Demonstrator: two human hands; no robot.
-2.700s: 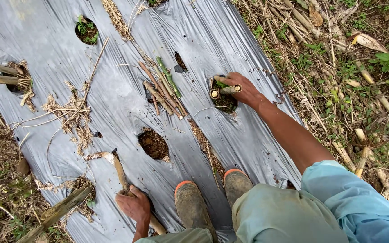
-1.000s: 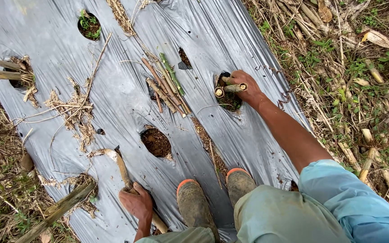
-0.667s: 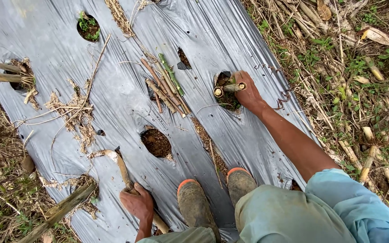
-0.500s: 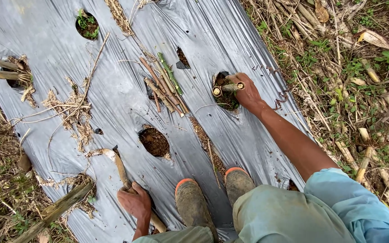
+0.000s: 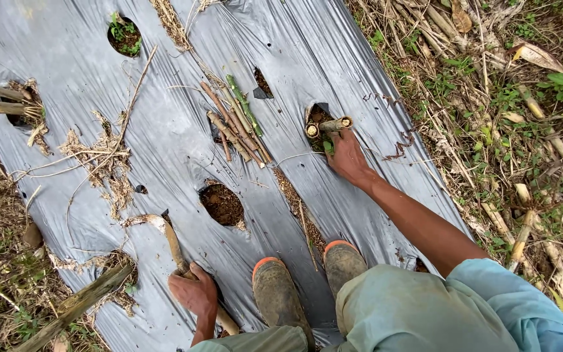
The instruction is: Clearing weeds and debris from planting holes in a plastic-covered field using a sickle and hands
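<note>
Right hand (image 5: 346, 156): fingers wrapped around a short stem cutting (image 5: 335, 124), set in a soil hole (image 5: 318, 117) in the grey plastic mulch sheet (image 5: 184, 150).
Left hand (image 5: 193, 293): closed on a wooden-handled tool (image 5: 174, 244).
Nearby: bundle of cuttings (image 5: 236, 124), muddy boots (image 5: 278, 296).

Your grey plastic sheet (image 5: 333, 52) covers the ground; a bundle of cut stems (image 5: 236, 124) lies mid-frame, dry straw (image 5: 109, 156) at left, muddy boots (image 5: 281, 296) at bottom.
</note>
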